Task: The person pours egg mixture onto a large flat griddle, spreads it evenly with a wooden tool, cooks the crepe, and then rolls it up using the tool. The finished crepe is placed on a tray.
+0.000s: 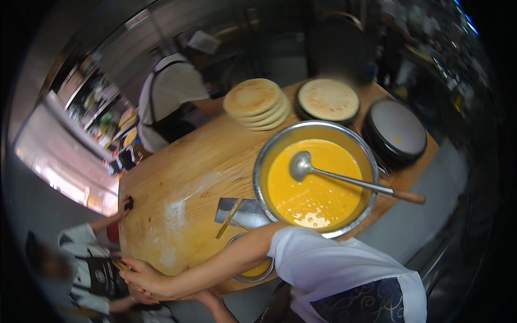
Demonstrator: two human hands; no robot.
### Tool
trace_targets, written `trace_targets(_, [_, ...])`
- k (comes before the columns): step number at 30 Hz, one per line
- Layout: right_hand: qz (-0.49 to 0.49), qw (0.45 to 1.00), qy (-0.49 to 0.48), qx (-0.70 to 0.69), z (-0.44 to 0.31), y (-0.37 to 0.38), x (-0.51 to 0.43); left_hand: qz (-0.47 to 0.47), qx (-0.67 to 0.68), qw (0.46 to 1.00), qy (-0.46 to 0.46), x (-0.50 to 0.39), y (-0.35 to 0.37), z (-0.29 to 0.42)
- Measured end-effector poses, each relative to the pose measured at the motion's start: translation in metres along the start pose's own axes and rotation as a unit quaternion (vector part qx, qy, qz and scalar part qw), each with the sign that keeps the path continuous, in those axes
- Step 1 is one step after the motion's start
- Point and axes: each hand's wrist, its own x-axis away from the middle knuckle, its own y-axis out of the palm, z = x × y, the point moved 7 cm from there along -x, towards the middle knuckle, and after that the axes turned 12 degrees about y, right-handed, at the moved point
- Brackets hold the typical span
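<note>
My right hand (150,279) reaches across to the lower left, its fingers closed around a thin yellowish, stick-like object (121,265) that is mostly hidden. My left hand (207,296) lies lower and partly behind my right forearm; its grip is hidden. Beside that forearm stands a small metal bowl (255,273) with yellow liquid. Thin wooden sticks (229,218) lie over a flat metal scraper or blade (242,210). A large steel bowl (258,189) holds more yellow liquid (319,198), with a wooden-handled metal ladle (351,179) resting in it and over its rim.
The wooden table (161,194) bears white powder. At its far side are stacked flatbreads (256,103), another flatbread (329,99) on a dark round pan and a round grey-topped object (398,127). One person (173,89) works beyond the table, another (91,258) stands left, hand on the edge.
</note>
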Motion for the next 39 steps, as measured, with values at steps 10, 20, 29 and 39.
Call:
trace_targets(10, [-0.021,0.966,0.259,0.002,0.181,0.008,0.050,0.126,0.095,0.987,-0.036,0.060,-0.052,0.029])
trace_targets(20, [-0.177,0.908,0.248,0.289,0.269,0.105,0.174,0.310,-0.130,0.926,0.170,0.215,-0.196,0.066])
trace_targets(29, [-0.523,0.625,0.344,0.467,0.400,0.033,0.482,0.689,-0.093,0.719,0.025,0.630,-0.260,0.064])
trace_targets(39, [-0.648,0.323,0.471,0.504,0.489,0.067,0.609,0.938,-0.108,0.329,0.008,0.876,-0.205,0.085])
